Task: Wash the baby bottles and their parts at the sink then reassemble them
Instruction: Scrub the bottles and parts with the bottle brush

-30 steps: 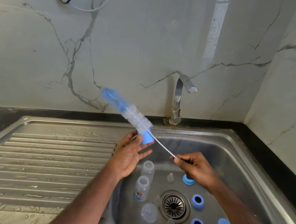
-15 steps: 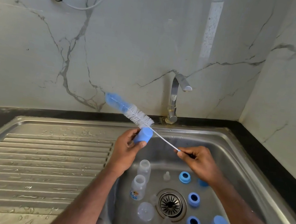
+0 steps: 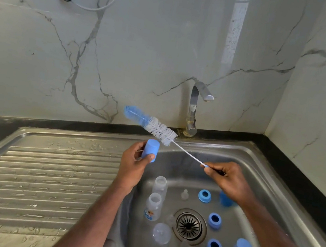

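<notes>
**Brush out of the cap, cap lifted clear**

Since the last frame the bottle brush (image 3: pixel 151 125) has come out of the blue cap (image 3: pixel 150 150); bristles now sit above and behind it, apart from it. Earlier the bristle end met the cap's mouth.

Left hand (image 3: pixel 131 165) grips the cap, fingers and thumb wrapped round its sides, over the left edge of the sink (image 3: pixel 276 169). Right hand (image 3: pixel 226 178) pinches the end of the brush's thin wire handle, fingers curled on it. Tap (image 3: pixel 196 107) shows no water running.

Step in hand, as I read it: scrubbing this cap. To do it well, choke up on the handle, since the wire looks whippy held so far back; aim the bristles square into the opening and twist.

Basin contents: two clear bottles (image 3: pixel 155 198) at left, a third lying near the front; blue collar rings (image 3: pixel 204 195) right of the drain (image 3: pixel 189 226); another blue cap at front right; small clear teats, hard to count. No standing water visible.
</notes>
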Demonstrator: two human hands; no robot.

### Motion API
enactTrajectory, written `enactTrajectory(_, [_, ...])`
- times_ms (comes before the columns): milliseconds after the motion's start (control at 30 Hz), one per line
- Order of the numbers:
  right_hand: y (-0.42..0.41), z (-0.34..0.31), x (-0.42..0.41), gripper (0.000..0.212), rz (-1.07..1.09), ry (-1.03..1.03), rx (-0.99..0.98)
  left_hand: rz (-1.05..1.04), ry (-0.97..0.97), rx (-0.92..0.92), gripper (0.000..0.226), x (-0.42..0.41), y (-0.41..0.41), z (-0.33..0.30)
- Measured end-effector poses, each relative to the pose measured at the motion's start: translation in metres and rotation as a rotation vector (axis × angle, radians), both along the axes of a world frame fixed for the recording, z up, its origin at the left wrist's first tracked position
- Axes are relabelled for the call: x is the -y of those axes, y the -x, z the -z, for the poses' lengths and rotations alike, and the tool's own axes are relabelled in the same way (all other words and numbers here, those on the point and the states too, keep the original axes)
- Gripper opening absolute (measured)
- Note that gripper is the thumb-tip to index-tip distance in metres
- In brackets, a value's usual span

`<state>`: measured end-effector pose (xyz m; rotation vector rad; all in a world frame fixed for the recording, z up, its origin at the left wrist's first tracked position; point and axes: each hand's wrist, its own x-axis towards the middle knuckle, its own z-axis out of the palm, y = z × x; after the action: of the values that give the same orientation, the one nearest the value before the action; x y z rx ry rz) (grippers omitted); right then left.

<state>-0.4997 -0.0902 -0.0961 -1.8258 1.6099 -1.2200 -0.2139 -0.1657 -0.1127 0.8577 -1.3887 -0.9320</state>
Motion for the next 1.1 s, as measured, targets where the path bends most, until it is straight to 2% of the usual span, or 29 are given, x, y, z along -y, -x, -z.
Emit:
enactTrajectory(133, [0.004, 0.002, -0.003, 0.017, -0.054, -0.033, -0.098, 0.010, -0.029, 0.050, 0.032, 0.001, -0.003, 0.003])
enactTrajectory(267, [-0.016, 0.004, 0.003, 0.015, -0.046, -0.009, -0.105, 0.094, -0.017, 0.112, 0.033, -0.008, 0.020, 0.003])
enactTrajectory(467, [0.014, 0.001, 0.001, 0.018, 0.008, -0.048, -0.098, -0.034, -0.055, -0.019, 0.035, 0.002, 0.001, 0.001])
enactTrajectory(667, [0.004, 0.004, 0.002, 0.013, 0.006, -0.043, -0.130, -0.007, -0.053, 0.148, 0.028, -0.009, 0.021, 0.006])
enactTrajectory(733, [0.002, 0.000, 0.001, 0.010, 0.035, -0.028, -0.117, 0.056, -0.094, 0.151, 0.031, -0.009, 0.025, 0.008])
enactTrajectory(800, [0.011, -0.006, -0.005, 0.011, 0.035, -0.037, -0.115, 0.142, -0.125, 0.192, 0.046, -0.012, 0.031, 0.011])
enactTrajectory(867, [0.026, -0.014, -0.014, 0.012, 0.024, -0.064, -0.137, 0.207, -0.116, 0.270, 0.056, -0.017, 0.039, 0.012])
enactTrajectory(933, [0.046, -0.023, -0.024, 0.011, 0.026, -0.092, -0.204, 0.259, -0.105, 0.362, 0.054, -0.024, 0.057, 0.013])
enactTrajectory(1000, [0.063, -0.029, -0.030, 0.022, 0.018, -0.103, -0.272, 0.327, -0.102, 0.448, 0.051, -0.031, 0.080, 0.015])
enactTrajectory(1067, [0.077, -0.026, -0.039, 0.030, 0.031, -0.108, -0.283, 0.399, -0.076, 0.545, 0.048, -0.039, 0.111, 0.020])
enactTrajectory(1100, [0.083, -0.022, -0.042, 0.026, 0.053, -0.112, -0.261, 0.419, -0.066, 0.597, 0.047, -0.043, 0.127, 0.023])
